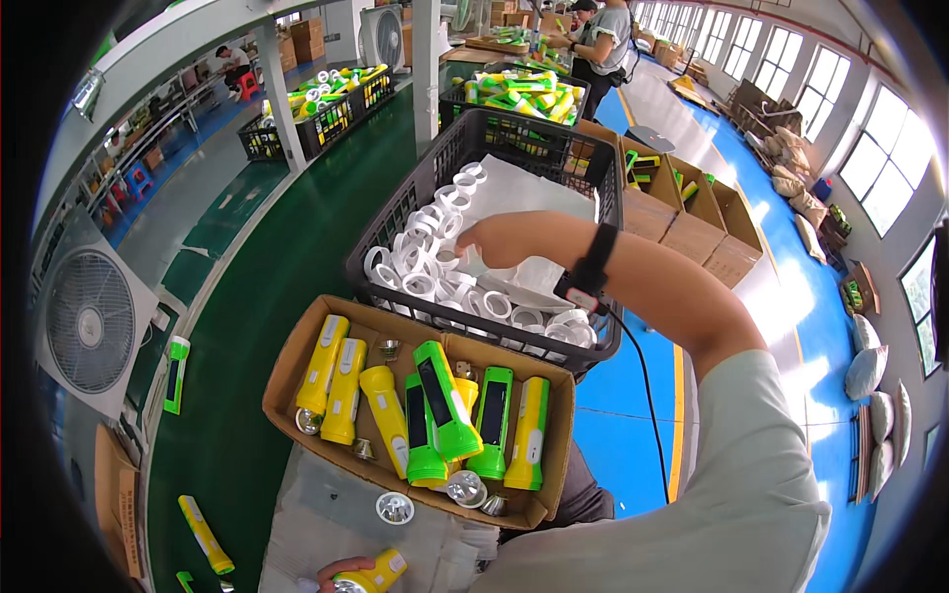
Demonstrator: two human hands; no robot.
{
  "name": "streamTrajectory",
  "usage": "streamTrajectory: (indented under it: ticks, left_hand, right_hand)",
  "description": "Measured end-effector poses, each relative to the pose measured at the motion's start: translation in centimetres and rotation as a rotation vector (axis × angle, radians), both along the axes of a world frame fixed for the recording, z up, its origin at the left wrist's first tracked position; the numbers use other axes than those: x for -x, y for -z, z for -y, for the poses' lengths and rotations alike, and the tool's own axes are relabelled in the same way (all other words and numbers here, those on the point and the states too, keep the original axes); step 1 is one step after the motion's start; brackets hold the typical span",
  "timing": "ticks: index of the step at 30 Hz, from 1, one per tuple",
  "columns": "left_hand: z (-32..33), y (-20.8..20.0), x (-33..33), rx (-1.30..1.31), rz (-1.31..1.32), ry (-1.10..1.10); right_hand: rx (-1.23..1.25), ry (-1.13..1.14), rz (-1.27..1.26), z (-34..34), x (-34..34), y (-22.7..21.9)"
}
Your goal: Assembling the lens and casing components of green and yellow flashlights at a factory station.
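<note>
My left hand (344,568) is gripping a yellow flashlight (388,567) near the carton's (560,440) near edge; my half-curled right hand (486,243) is reaching to white rings (419,287) by the crate's (534,138) left edge, holding what I cannot tell.

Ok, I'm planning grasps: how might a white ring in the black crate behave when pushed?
The white rings look hollow, so probably light. Their round rims suggest one could roll; being loosely heaped, neighbours would likely shift too.
</note>
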State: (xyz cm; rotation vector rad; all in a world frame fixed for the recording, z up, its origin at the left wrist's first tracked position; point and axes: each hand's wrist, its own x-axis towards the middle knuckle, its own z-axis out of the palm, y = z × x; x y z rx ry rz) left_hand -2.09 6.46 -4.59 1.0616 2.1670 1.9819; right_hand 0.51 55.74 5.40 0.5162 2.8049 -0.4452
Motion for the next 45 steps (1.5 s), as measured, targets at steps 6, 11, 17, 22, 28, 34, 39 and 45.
streamTrajectory:
  ticks: [6,11,17,22,28,34,39,45]
  left_hand:
    - [-0.9,-0.2,0.3,-0.13,-0.022,-0.048]
    - [-0.6,0.3,0.1,-0.093,0.119,-0.087]
    - [1.8,2.9,1.0,-0.295,0.138,0.171]
    - [1.6,3.7,1.1,-0.317,0.037,0.277]
    - [1.6,4.2,1.5,-0.387,-0.023,0.189]
    - [2.2,3.9,2.7,-0.413,-0.039,0.198]
    - [1.8,4.2,2.6,-0.462,-0.007,0.34]
    - [1.8,4.3,2.0,-0.494,-0.007,0.341]
  right_hand:
    - [-0.031,0.001,0.182,-3.2,2.3,7.3]
    - [-0.027,-0.103,-0.021,-4.9,1.6,8.7]
    - [0.646,-0.16,-0.524,4.1,0.9,-0.5]
    - [0.521,-0.698,-0.403,22.2,-0.2,-2.9]
    - [0.691,-0.711,-0.294,32.6,-4.4,2.8]
    - [0.623,-0.372,-0.169,35.4,-7.1,11.3]
    - [0.291,-0.492,-0.327,36.0,-7.4,13.1]
    - [0.086,-0.631,-0.048,36.8,-6.2,10.3]
